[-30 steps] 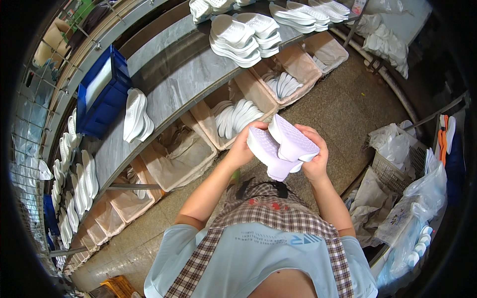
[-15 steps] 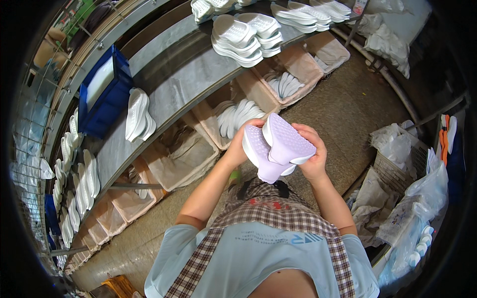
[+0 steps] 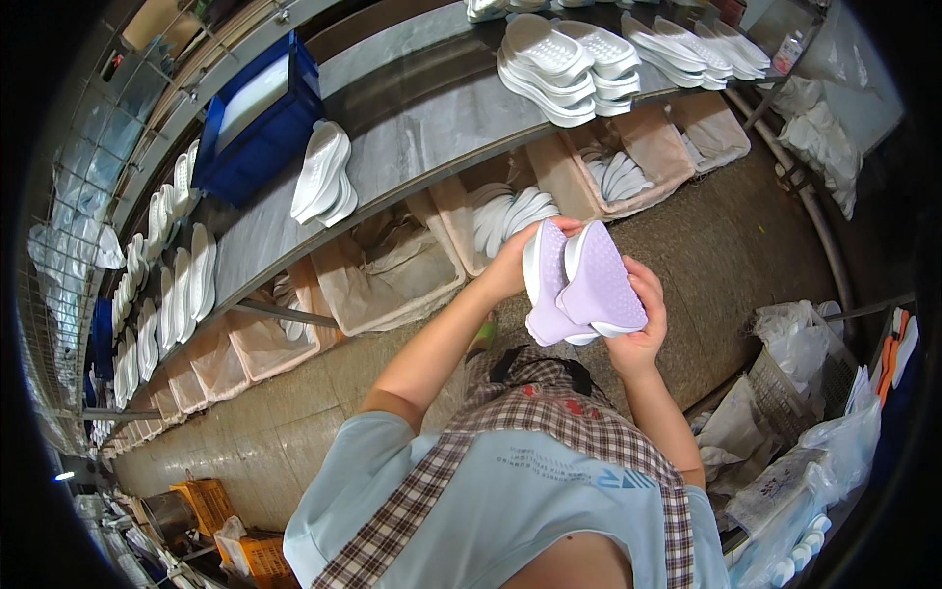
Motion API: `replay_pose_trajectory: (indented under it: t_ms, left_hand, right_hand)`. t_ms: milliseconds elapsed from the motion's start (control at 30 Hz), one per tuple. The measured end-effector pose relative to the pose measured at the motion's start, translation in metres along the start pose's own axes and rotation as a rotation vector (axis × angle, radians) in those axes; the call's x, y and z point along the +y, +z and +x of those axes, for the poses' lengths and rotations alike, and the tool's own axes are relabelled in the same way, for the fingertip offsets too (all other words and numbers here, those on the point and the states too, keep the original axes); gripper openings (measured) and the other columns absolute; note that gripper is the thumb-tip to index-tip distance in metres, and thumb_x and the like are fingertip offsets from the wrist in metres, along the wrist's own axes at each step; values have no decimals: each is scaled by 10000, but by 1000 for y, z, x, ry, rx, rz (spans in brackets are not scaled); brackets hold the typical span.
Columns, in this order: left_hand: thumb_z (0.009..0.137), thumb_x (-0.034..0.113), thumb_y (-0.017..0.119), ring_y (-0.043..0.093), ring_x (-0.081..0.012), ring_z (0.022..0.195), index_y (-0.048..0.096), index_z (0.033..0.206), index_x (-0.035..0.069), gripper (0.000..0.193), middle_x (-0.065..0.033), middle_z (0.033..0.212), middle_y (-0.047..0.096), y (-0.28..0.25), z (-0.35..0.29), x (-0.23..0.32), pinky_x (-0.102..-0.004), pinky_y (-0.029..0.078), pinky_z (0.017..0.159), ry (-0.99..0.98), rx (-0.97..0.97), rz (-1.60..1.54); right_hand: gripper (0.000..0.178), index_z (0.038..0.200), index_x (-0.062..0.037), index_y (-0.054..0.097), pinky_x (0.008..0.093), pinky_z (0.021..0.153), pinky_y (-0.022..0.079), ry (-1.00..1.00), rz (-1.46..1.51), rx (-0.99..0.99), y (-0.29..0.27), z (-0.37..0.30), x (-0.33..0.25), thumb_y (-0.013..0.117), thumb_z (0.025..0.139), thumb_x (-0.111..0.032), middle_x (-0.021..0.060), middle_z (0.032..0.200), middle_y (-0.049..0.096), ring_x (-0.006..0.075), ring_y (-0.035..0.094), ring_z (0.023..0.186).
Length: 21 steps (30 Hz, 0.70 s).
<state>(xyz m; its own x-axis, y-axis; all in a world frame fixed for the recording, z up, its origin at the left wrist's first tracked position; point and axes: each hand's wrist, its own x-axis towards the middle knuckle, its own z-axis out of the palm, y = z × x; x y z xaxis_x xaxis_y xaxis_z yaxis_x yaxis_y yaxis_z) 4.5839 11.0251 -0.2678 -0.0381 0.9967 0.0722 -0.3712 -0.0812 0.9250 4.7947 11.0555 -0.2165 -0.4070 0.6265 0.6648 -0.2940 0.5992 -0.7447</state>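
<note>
Between my two hands is a small bundle of shoe soles (image 3: 605,285), lilac with a dimpled surface and white edges. Two of them overlap, one lying partly over another; white rims show beneath. My left hand (image 3: 514,263) is closed on the left side of the bundle, with its fingers partly behind the soles. On the right side, my right hand (image 3: 643,319) grips the edge with curled fingers. The bundle is held in the air in front of my checked apron (image 3: 549,412), its narrower ends pointing toward me.
A long grey bench (image 3: 402,108) carries stacked white soles (image 3: 554,64), a smaller stack (image 3: 325,175) and a blue crate (image 3: 257,118). Under it stand lined bins (image 3: 392,270), some with white soles. To the right are a plastic basket (image 3: 785,368) and plastic bags (image 3: 814,471). Orange crates (image 3: 265,562) lie at lower left.
My hands and the soles have shifted slightly right in the picture, and the soles have turned a little. The whole view has swung, so the bench appears farther right and higher.
</note>
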Motion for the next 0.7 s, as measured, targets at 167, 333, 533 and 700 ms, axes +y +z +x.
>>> replay_pose_trajectory:
  t_ms: [167, 333, 533, 700]
  left_hand:
    - [823, 23, 582, 505, -177, 1117, 466, 1219, -2, 413, -103, 1215, 529, -2, -1, -1, -309, 396, 953, 10, 3, -16]
    - [822, 23, 584, 506, -173, 1111, 469, 1218, -1, 412, -97, 1209, 532, -1, -2, 0, -307, 396, 951, 21, 14, -3]
    - [817, 15, 589, 509, -167, 1097, 477, 1212, 7, 412, -86, 1200, 536, 1, -3, 3, -301, 400, 939, -13, 43, -30]
    - [809, -1, 593, 509, -161, 1091, 486, 1203, 7, 408, -80, 1192, 540, 6, -4, 12, -299, 401, 935, -12, 40, 8]
  right_hand:
    - [583, 1149, -81, 499, 409, 971, 365, 0, 21, -8, 2, 1, 1, 716, 617, 16, 152, 1232, 480, 305, 462, 1149]
    - [557, 1154, -90, 496, 396, 958, 382, 5, 33, -21, 2, 2, 4, 734, 655, -18, 173, 1245, 465, 285, 470, 1145]
    - [556, 1161, -98, 495, 393, 948, 392, 10, 22, -30, 1, 2, 7, 738, 666, -22, 182, 1254, 457, 276, 472, 1144]
    - [554, 1161, -98, 495, 393, 951, 389, 38, 45, -20, 1, 0, 9, 730, 667, -14, 185, 1259, 454, 280, 465, 1155]
